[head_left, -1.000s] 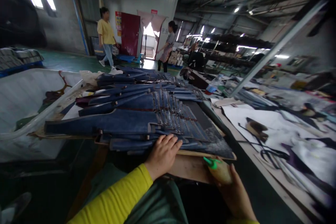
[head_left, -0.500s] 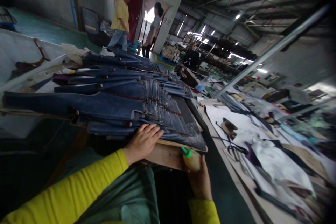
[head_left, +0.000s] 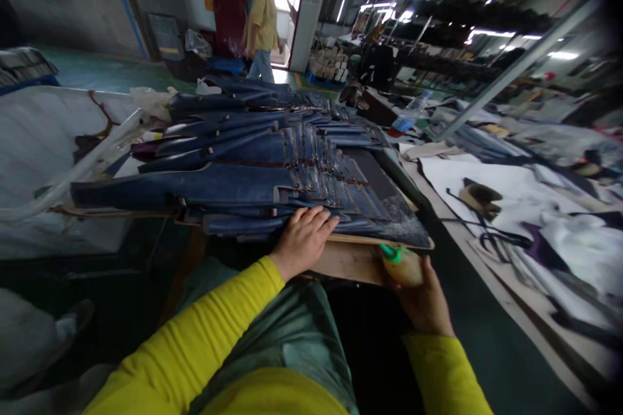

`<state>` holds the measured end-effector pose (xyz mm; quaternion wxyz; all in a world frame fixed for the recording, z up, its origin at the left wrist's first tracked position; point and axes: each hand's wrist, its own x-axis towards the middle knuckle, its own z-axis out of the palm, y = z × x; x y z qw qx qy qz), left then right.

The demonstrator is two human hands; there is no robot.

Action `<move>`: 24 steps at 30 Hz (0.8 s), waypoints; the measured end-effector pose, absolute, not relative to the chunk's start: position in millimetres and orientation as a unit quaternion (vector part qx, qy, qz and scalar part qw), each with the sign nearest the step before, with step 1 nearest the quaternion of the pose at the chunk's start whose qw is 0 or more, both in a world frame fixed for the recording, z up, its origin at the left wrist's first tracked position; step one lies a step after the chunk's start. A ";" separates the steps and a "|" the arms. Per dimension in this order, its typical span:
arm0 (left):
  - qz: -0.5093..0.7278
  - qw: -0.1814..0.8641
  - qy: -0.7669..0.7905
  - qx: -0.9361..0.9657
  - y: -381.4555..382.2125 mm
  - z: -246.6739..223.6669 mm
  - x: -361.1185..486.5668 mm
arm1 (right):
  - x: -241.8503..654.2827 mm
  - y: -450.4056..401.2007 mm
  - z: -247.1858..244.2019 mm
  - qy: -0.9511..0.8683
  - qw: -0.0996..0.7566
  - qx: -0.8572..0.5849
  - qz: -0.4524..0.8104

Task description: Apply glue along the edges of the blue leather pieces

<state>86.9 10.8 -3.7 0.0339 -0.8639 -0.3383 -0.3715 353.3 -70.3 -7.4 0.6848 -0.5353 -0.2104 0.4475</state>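
Note:
Several dark blue leather-like pieces (head_left: pixel 228 183) lie overlapped in rows on a board (head_left: pixel 409 240) in front of me. Along their right ends runs a band of shiny wet-looking strips (head_left: pixel 316 165). My left hand (head_left: pixel 306 238) rests flat on the near edge of the pieces, fingers stretched out and holding nothing. To its right, my right hand (head_left: pixel 431 301) is wrapped round a squeeze bottle (head_left: pixel 403 267) with a green nozzle and a yellowish body. The bottle is tilted, its nozzle pointing up and left, just beside the board's front edge.
At right, a work table (head_left: pixel 462 246) bears white sheets, scraps and black straps (head_left: pixel 501 237). A clear plastic bottle (head_left: pixel 411 113) stands beyond the board. A white-walled bin (head_left: pixel 34 123) with a metal rail is at left. A person in a yellow shirt (head_left: pixel 263 19) is near the doorway.
My view has turned, so the board and both hands appear shifted. My left hand stays on the pieces and my right keeps the bottle. The person in yellow has walked right, overlapping another person.

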 end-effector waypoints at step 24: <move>-0.310 0.000 -0.308 -0.900 6.6 -0.7 76.8 | 328.0 -84.8 5.1 -0.096 0.666 -0.586 0.451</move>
